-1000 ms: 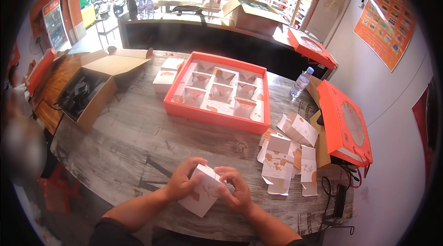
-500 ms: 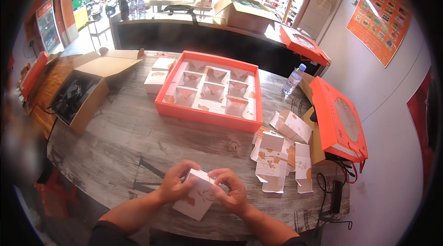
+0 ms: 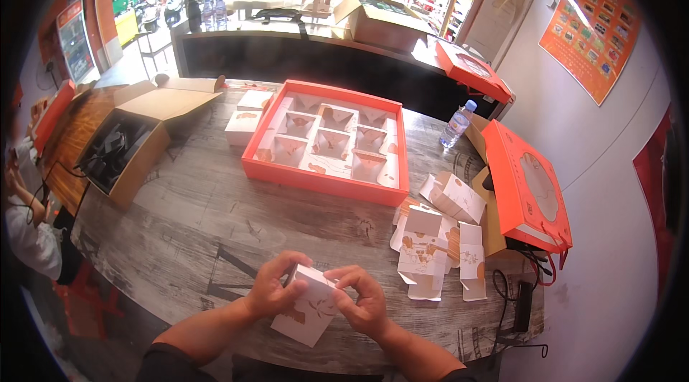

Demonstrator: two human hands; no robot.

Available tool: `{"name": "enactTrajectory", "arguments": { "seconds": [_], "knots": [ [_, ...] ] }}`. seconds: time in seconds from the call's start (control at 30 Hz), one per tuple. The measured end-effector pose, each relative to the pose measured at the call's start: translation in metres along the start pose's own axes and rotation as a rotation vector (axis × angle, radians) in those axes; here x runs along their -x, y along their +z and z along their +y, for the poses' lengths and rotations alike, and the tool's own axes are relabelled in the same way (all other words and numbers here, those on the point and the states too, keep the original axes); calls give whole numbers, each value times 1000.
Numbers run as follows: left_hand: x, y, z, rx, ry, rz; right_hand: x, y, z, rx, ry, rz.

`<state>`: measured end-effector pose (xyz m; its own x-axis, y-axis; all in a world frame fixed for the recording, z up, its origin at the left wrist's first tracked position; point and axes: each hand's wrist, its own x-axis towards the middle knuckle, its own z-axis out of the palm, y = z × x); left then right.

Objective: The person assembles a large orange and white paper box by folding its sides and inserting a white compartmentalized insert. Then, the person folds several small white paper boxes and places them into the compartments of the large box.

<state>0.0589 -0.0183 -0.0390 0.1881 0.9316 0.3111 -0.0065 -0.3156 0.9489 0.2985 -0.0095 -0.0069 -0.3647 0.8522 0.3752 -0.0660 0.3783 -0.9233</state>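
My left hand (image 3: 274, 287) and my right hand (image 3: 362, 297) both hold a small white cardboard box (image 3: 310, 307) with orange print, low over the near edge of the grey wooden table (image 3: 194, 231). Fingers of both hands press on the box's top edge. Beyond them lies an open orange tray (image 3: 324, 145) divided into several white compartments. A heap of unfolded white small boxes (image 3: 438, 238) lies to the right of my hands.
An open brown carton (image 3: 133, 139) with dark contents stands at the left. Two closed white boxes (image 3: 247, 116) sit by the tray. An orange lid with a window (image 3: 527, 185), a water bottle (image 3: 457, 124) and black cables (image 3: 520, 296) lie right. A person (image 3: 25, 217) stands far left.
My hands have kept turning and closing the small white box in the same spot; the view has shifted slightly, so the tray sits a little lower.
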Motion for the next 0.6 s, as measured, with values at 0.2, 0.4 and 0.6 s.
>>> {"name": "enactTrajectory", "arguments": {
  "seconds": [0.2, 0.4, 0.6],
  "knots": [
    [0, 2, 1, -1, 12, 21, 2, -1, 1, -37, 49, 16],
    [1, 3, -3, -42, 31, 28, -1, -2, 1, -10, 27, 8],
    [4, 3, -3, 65, -38, 44, -3, -1, 2, 88, -74, -12]
  ]
}}
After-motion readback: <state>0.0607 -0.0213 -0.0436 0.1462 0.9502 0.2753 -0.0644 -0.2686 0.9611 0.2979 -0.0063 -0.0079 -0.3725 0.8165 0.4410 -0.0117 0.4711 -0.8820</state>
